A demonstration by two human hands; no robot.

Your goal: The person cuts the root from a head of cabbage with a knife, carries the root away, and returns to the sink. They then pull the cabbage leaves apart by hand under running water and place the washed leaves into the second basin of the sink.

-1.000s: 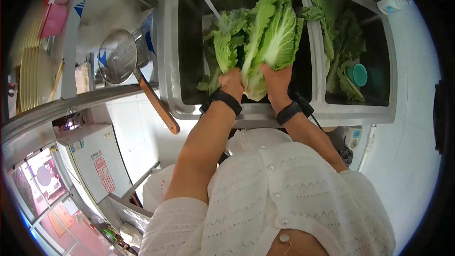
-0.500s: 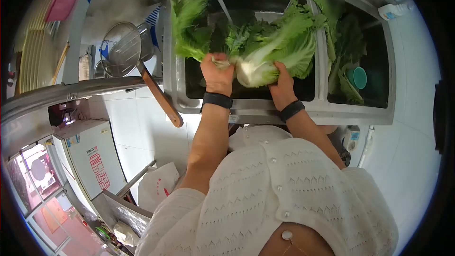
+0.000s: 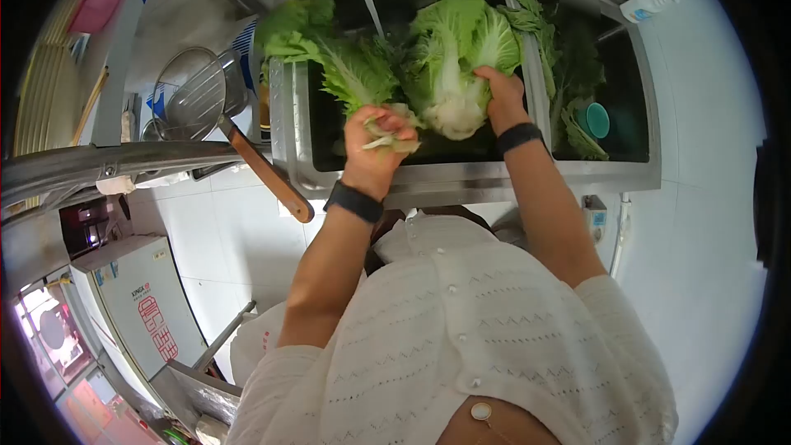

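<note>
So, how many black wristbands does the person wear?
2. One wristband is on the left wrist, below the left hand holding loose leaves; the other wristband is on the right wrist, below the right hand gripping the cabbage.

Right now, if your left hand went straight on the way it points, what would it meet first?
Probably the pale green napa cabbage head that the right hand holds over the steel sink; the left hand itself grips torn green leaves. Depth is unclear.

the white cabinet (image 3: 124, 313) low on the left carries the brand "xingx" in small letters, above a red sticker (image 3: 154, 319) whose characters are too small to read.
</note>
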